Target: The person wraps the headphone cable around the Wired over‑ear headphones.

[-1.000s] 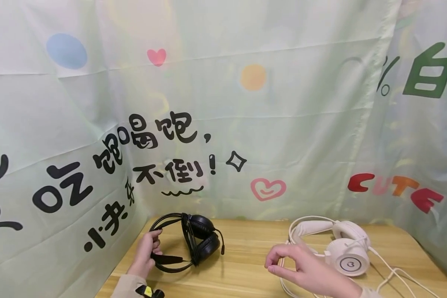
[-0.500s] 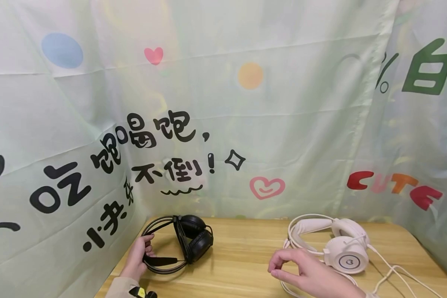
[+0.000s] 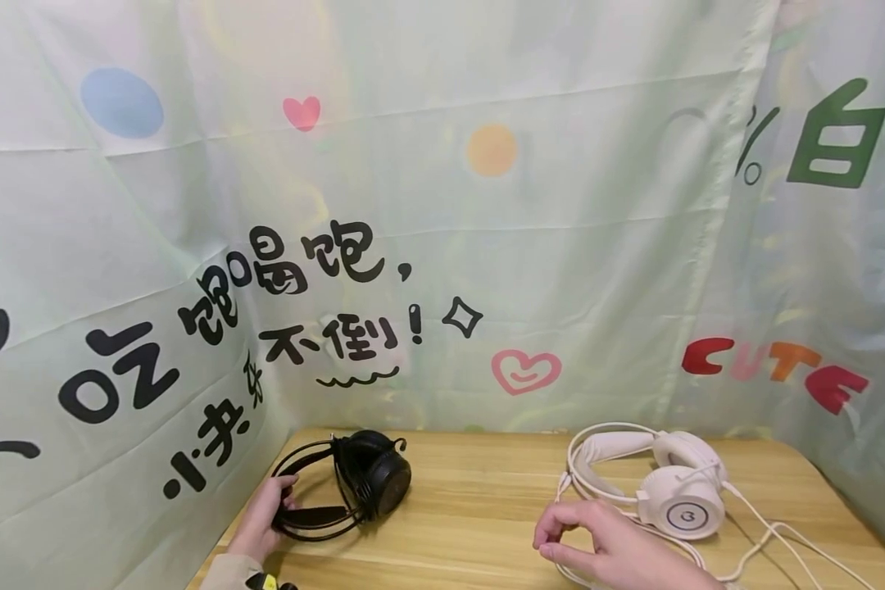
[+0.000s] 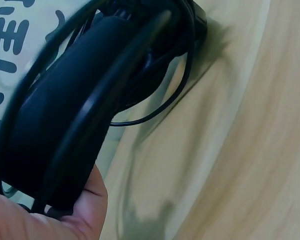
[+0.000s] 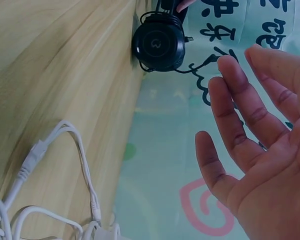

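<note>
My left hand (image 3: 264, 510) grips the headband of a black headset (image 3: 389, 483) at the left of the table. In the left wrist view the fingers curl round the black headband (image 4: 55, 125), and its ear cups are partly hidden behind the band. The cups point right, toward the table's middle, and a short microphone boom (image 3: 401, 445) shows at the top. My right hand (image 3: 608, 541) hovers loosely curled, holding nothing, in front of a white headset (image 3: 684, 504). In the right wrist view the fingers (image 5: 230, 120) are relaxed and apart from everything.
White cable (image 3: 782, 533) loops and trails round the white headset toward the table's right front edge. A printed cloth (image 3: 413, 164) hangs behind the wooden table (image 3: 487, 492) and along both sides. White plugs (image 5: 32, 157) lie on the wood in the right wrist view.
My left hand has moved left and slightly down with the black headset, which has also turned so that one ear cup faces forward. The right hand has hardly moved.
</note>
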`<state>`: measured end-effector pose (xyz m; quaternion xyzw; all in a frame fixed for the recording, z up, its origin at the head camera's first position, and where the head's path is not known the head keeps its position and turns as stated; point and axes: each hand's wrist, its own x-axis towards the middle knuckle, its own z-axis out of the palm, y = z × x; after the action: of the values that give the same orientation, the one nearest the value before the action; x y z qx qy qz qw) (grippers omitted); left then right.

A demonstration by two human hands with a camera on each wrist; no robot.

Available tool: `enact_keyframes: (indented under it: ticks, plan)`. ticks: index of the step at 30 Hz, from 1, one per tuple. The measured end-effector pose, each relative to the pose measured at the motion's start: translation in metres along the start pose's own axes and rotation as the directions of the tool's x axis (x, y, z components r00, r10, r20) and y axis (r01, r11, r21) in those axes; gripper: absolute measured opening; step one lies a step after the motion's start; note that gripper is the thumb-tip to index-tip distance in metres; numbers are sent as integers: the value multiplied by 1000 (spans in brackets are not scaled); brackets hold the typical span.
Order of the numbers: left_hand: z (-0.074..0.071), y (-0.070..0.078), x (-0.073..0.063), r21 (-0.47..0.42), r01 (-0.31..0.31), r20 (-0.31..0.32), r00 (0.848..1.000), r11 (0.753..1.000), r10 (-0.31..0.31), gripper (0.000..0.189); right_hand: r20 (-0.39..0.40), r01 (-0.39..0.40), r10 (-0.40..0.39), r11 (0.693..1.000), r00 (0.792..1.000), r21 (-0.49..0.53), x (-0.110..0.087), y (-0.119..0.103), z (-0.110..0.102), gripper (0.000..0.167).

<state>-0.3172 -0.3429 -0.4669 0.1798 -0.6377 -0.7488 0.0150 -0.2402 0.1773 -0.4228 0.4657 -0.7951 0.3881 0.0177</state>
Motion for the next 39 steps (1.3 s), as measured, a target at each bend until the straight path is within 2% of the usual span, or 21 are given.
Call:
enact_keyframes:
  ticks: [4, 12, 23, 27, 35, 39]
  plan:
    - [-3, -2, -3, 8, 18, 8, 1000, 1000, -18, 17, 1, -13, 12, 1000, 1000, 3, -3, 1, 1, 10]
    - [-7, -5, -3, 88, 45, -2, 999, 995, -45, 14, 4, -17, 17, 1000, 1000, 2, -5, 3, 3, 10]
    - [-10, -9, 1, 154, 49, -30, 999, 987, -45, 14, 20, -61, 60, 997, 998, 49, -11, 7, 5, 9]
    - [-11, -11, 2, 205, 51, -50, 998, 978, -41, 17, 28, -66, 65, 996, 998, 65, -12, 9, 6, 9]
    - [-14, -15, 1, 296, 32, -68, 998, 955, -13, 39, 26, -43, 41, 997, 999, 70, -13, 13, 7, 10]
    - [-17, -19, 2, 355, 4, -72, 997, 935, 23, 38, 28, -38, 36, 996, 999, 77, -13, 14, 8, 10]
